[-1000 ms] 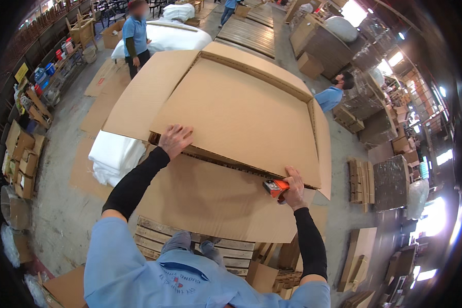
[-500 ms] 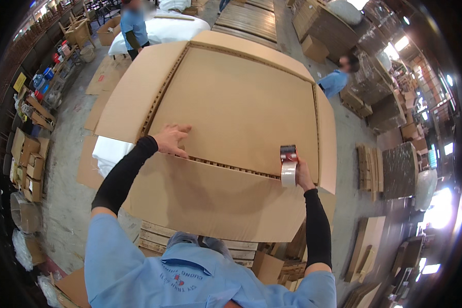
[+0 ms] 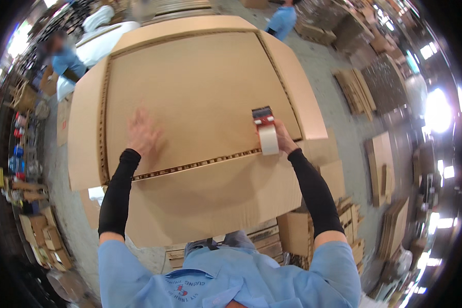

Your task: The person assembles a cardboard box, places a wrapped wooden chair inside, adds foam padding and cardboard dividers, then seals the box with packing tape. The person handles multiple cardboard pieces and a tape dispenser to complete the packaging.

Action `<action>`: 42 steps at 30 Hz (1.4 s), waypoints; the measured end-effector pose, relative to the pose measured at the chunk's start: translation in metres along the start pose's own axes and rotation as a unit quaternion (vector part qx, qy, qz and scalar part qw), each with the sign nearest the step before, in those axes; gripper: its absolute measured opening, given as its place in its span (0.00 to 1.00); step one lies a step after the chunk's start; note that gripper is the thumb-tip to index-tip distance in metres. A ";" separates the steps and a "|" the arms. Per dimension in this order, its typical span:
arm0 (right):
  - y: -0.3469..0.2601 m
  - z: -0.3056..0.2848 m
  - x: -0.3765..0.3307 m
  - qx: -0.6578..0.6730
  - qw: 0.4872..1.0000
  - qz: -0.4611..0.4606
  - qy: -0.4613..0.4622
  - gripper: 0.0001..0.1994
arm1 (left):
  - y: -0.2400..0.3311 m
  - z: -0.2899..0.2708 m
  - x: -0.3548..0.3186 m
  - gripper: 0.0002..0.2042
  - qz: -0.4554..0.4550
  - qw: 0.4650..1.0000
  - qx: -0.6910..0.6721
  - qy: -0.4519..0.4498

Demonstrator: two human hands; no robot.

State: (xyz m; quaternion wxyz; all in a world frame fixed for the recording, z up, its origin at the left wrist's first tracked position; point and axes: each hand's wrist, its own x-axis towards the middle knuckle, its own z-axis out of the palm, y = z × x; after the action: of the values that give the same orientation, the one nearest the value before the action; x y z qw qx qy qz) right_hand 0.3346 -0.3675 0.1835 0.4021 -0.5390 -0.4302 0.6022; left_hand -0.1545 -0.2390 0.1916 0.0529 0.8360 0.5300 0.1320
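Observation:
A large cardboard box (image 3: 215,201) lies before me with its flaps folded outward. A flat cardboard sheet (image 3: 195,92) fills its top, and a corrugated edge shows around it. My left hand (image 3: 143,135) is over the near left part of the sheet, fingers stretched out and smeared by motion; whether it touches cannot be told. At the near right corner, my right hand (image 3: 283,137) is closed around a tape dispenser (image 3: 265,121) with a red and black head. Its pale roll of tape faces me, over the box's near edge.
Under the near flap stand wooden pallet slats (image 3: 264,233) and cut cardboard pieces (image 3: 295,232). Co-workers in blue shirts stand at the far left (image 3: 66,62) and far right (image 3: 282,22). Flat cardboard stacks (image 3: 381,167) lie on the floor to the right.
My view has turned, so the box sits farther left and higher. My left hand has moved from the near edge farther onto the sheet. The right hand still holds the tape dispenser.

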 end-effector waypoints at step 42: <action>0.052 0.022 -0.160 0.123 0.889 -0.285 0.336 0.26 | 0.261 0.142 0.244 0.35 0.274 0.947 -0.144 0.083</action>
State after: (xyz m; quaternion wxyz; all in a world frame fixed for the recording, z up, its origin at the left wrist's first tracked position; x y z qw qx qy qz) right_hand 0.3270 -0.5372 0.1836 0.7403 -0.5097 -0.3270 0.2921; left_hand 0.2106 -0.1254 0.1554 0.0909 0.9186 0.2583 0.2851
